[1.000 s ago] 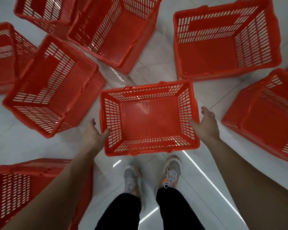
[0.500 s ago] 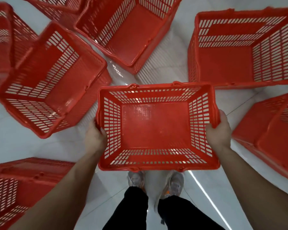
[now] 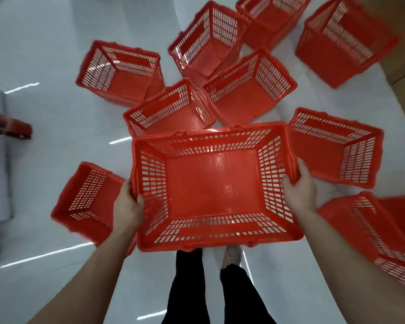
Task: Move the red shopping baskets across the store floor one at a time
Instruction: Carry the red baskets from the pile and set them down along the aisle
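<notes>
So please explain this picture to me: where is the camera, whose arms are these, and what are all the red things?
The camera sits on a person's head and looks down, so you see that person's own arms, black trousers and a shoe. No machine is here. The left hand and the right hand grip the two short sides of one empty red basket, held up above the white floor. Around it, many other red baskets stand on the floor, for example one beside the left hand and one on the right. All that show their inside look empty.
</notes>
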{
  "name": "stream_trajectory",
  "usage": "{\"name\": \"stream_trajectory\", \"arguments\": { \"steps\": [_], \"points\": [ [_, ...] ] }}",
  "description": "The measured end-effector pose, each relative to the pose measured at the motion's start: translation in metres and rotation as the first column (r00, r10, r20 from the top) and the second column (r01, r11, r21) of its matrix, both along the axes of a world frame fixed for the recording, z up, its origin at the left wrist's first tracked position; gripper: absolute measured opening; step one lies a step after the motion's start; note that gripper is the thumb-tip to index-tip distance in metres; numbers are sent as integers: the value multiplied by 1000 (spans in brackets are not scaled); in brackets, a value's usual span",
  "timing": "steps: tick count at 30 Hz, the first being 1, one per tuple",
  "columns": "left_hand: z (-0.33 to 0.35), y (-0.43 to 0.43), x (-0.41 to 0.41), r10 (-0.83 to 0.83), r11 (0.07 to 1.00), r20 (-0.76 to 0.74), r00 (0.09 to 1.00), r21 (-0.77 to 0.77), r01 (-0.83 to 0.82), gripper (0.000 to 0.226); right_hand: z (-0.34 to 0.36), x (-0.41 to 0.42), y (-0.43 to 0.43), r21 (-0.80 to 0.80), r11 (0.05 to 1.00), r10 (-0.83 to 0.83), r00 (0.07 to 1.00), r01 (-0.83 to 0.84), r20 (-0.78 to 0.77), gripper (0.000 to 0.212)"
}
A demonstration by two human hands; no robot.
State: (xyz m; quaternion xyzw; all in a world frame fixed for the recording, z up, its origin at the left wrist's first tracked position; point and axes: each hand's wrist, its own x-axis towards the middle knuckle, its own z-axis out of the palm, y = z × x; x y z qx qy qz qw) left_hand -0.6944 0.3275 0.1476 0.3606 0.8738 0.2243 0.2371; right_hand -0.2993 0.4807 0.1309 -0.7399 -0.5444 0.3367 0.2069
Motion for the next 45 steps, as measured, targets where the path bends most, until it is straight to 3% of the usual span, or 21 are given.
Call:
{"name": "stream_trajectory", "arguments": {
  "steps": [4,10,20,31,38,45],
  "points": [
    [66,-81,-18,184,983,-32,982,12,-183,53,65,-42,-16,80,982,176,981,-170,-76,55],
    [136,-196,-55,414,910,-18,910,13,-414,47,117,-130,-56,124,908,415,897,-400,-152,53],
    [145,-321,-182,590,808,29,807,-22,-589,44,120,-302,-144,70,872,489,862,-484,-132,48],
    [58,-278,-395,364,926,42,931,-127,-356,46,12,-424,-236,-148,966,190,972,-210,-139,43],
    [-15,-211,-452,182,964,10,983,-200,-177,45,-60,-442,-252,-210,978,-33,989,3,-142,48],
    [-83,-144,-493,-54,969,-15,998,-241,48,44,-115,-462,-295,-309,922,-271,959,232,-88,46]
  ]
}}
